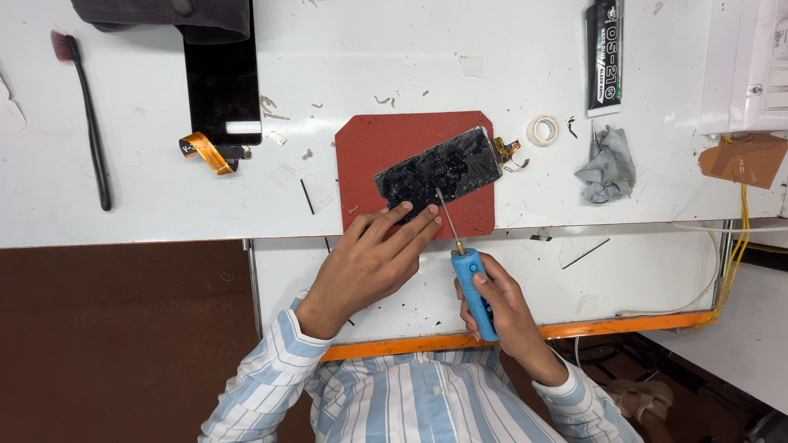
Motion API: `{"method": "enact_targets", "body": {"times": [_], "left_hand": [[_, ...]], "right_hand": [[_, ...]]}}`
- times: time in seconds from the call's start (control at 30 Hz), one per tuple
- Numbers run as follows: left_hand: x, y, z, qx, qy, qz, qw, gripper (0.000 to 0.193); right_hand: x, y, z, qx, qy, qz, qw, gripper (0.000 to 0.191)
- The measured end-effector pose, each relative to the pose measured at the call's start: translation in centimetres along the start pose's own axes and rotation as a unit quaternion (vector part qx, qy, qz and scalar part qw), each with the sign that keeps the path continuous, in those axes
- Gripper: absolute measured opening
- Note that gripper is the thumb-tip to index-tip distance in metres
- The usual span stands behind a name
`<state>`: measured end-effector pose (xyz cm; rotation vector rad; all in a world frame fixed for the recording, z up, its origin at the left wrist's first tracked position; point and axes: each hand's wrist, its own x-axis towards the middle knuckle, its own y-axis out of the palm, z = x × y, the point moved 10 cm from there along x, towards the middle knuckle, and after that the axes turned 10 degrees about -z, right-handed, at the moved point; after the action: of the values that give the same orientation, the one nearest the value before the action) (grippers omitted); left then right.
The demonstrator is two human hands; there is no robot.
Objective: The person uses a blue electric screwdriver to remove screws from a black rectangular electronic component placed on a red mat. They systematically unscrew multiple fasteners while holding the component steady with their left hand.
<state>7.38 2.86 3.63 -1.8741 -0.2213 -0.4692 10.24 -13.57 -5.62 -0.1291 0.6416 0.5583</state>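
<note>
A black, glue-stained phone screen panel [439,172] lies tilted on a red mat [369,152] on the white bench. My left hand [373,258] rests flat with its fingertips on the panel's near edge, holding it down. My right hand [501,308] grips a blue-handled tool [474,291] whose thin metal tip [446,215] touches the panel's lower edge. An orange flex cable [507,150] sticks out of the panel's far right corner.
A second black screen [222,90] with an orange ribbon lies at the back left, beside a long brush [89,123]. A tape roll [542,130], a grey cloth [607,168], a black glue tube [604,56] and yellow wires [739,246] sit to the right.
</note>
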Motion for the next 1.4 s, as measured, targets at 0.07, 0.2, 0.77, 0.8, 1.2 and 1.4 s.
{"method": "enact_targets", "body": {"times": [0.07,0.2,0.77,0.8,1.2,1.4], "left_hand": [[-0.1,0.0,0.0,-0.007,-0.004,-0.002,1.000,0.049],[-0.3,-0.1,0.2,-0.019,-0.006,-0.007,1.000,0.047],[-1.0,0.0,0.1,0.005,0.008,0.000,1.000,0.044],[-1.0,0.0,0.1,0.009,0.008,0.001,1.000,0.045],[-1.2,0.7,-0.1,0.018,0.000,0.008,1.000,0.048],[-1.2,0.9,-0.2,0.017,0.000,0.017,1.000,0.051]], "right_hand": [[0.0,-0.3,0.1,0.014,-0.002,-0.009,1.000,0.044],[-0.1,-0.6,0.1,0.037,-0.007,-0.022,0.999,0.047],[-0.6,0.2,-0.8,-0.086,-0.012,0.013,0.996,0.045],[-0.6,0.3,-0.9,-0.084,-0.011,0.014,0.996,0.045],[-0.5,0.0,-1.2,-0.073,-0.017,0.008,0.997,0.041],[-0.5,-0.1,-1.2,-0.071,-0.014,0.002,0.997,0.043]]}}
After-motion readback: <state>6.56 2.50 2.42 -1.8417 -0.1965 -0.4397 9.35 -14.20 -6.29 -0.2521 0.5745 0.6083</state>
